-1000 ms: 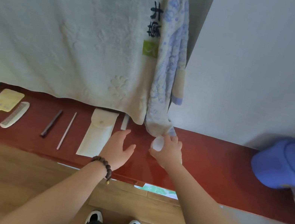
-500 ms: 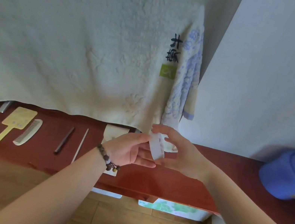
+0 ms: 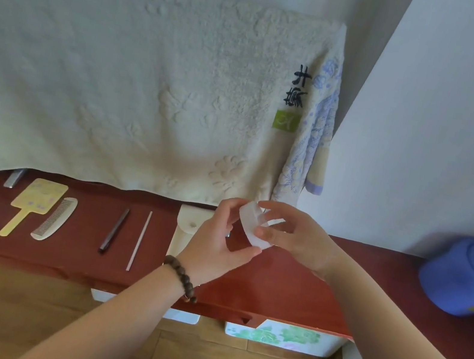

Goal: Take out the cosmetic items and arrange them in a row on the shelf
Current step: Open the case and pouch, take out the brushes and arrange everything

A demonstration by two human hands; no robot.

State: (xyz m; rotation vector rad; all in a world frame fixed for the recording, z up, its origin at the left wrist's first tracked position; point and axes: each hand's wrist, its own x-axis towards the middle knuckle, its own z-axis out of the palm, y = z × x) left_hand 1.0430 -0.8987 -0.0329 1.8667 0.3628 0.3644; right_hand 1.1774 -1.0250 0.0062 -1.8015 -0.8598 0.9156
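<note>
A small translucent white case (image 3: 249,227) is held up above the red-brown shelf (image 3: 289,286). My left hand (image 3: 217,247) and my right hand (image 3: 295,238) both pinch it with thumb and fingers. On the shelf to the left lie, in a row, a yellow hand mirror (image 3: 30,204), a cream comb (image 3: 55,218), a dark stick (image 3: 114,230) and a thin white stick (image 3: 139,239). A cream pouch (image 3: 185,230) lies flat on the shelf, partly hidden behind my left hand.
A large cream towel (image 3: 135,82) and a blue-patterned towel (image 3: 309,147) hang over the back of the shelf. A blue plastic container (image 3: 471,277) sits at the shelf's right end. White boxes (image 3: 284,336) stand under the shelf, on the wooden floor.
My right hand lifted the small white case off the shelf, and my left hand came up to pinch it too. The camera tilted upward.
</note>
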